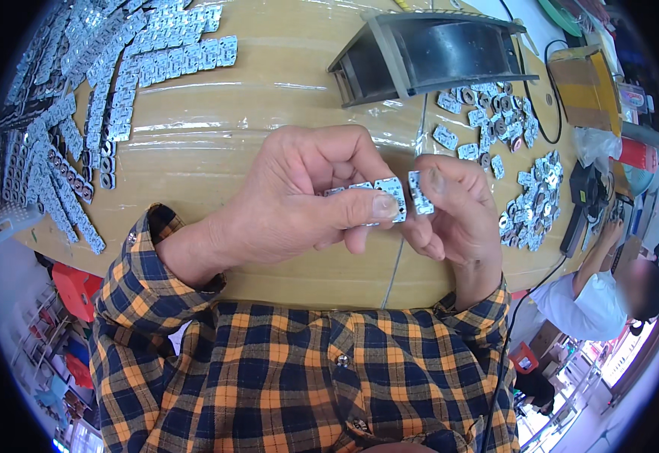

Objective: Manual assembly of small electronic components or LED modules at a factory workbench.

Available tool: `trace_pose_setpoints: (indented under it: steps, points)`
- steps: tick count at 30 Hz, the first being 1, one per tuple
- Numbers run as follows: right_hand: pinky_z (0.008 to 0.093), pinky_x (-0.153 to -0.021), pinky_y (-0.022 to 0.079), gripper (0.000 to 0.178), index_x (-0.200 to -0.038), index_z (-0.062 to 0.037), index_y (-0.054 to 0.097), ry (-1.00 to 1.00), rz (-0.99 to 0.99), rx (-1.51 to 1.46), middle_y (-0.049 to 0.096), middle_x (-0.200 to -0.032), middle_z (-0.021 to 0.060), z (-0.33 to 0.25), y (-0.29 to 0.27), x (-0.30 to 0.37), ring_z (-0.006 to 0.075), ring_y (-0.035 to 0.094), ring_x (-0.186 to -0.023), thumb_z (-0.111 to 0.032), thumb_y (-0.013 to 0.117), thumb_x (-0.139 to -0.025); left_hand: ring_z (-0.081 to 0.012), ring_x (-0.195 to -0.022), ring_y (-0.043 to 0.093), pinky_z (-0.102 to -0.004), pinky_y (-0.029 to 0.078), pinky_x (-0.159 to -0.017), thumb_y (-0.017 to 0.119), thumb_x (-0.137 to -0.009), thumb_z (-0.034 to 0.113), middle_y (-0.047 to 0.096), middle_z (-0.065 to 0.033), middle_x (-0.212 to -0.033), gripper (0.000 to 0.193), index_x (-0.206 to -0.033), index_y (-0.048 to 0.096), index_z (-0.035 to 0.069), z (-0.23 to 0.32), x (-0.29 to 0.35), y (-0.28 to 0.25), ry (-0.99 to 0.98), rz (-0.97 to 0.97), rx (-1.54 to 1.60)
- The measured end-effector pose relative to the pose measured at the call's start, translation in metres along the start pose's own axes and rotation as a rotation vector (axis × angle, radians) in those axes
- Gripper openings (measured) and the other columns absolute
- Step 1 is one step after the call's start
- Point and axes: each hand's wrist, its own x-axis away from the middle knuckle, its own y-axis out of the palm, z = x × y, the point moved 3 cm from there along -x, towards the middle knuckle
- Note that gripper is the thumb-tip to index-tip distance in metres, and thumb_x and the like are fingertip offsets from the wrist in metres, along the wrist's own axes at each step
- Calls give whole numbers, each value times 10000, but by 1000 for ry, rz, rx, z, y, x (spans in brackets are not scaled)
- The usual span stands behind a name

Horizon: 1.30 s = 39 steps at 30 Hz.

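Observation:
Over the middle of the table, my left hand (299,189) is closed round a short strip of small circuit boards (390,198), its thumb pressed on the pale printed face. Part of the strip is hidden behind my fingers. Just to the right, my right hand (457,204) pinches a single small circuit board (420,193) between thumb and fingers. That board is tilted, and a narrow gap shows between it and the strip's end.
Long board strips (182,60) lie heaped at the far left. Loose single boards (533,200) are piled on the right, near a black curved holder (435,57). A cardboard box (586,83) and cable stand beyond. Another person (593,302) sits at the right.

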Motion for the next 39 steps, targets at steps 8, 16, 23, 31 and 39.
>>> trace_pose_setpoints:
  steps: [8,16,23,31,39]
  points:
    - [172,-376,326,325,-785,-35,606,-159,254,332,587,-595,15,-5,0,-1,34,461,-412,-270,527,-995,-87,-629,612,-219,436,-505,659,-877,51,660,-66,-804,140,-989,627,-27,6,6,-4,430,175,-589]
    - [170,-416,326,288,-811,-33,622,-258,234,604,570,-586,-19,-3,6,0,8,455,-452,-240,540,-993,-204,-606,615,-269,459,-533,672,-747,-98,641,-135,-779,222,-958,648,-34,4,6,4,792,293,-924]
    - [174,-419,324,279,-828,-30,627,-214,231,650,554,-581,-26,-4,10,-1,8,444,-453,-233,535,-995,-199,-611,615,-269,462,-527,664,-747,-115,639,-128,-774,215,-947,642,-40,0,7,5,836,338,-951]
    - [176,-414,305,281,-802,-29,629,-243,249,612,537,-551,-28,-2,9,0,4,425,-437,-219,545,-991,-226,-604,611,-279,461,-521,660,-744,-109,626,-132,-754,219,-949,641,-36,5,8,7,808,301,-934]
    - [193,-429,283,324,-710,-31,565,-391,460,770,490,-552,-38,-6,5,1,13,401,-459,-194,544,-990,-231,-632,619,-288,467,-542,658,-759,-82,630,-129,-779,195,-946,644,-27,-6,3,9,754,249,-946]
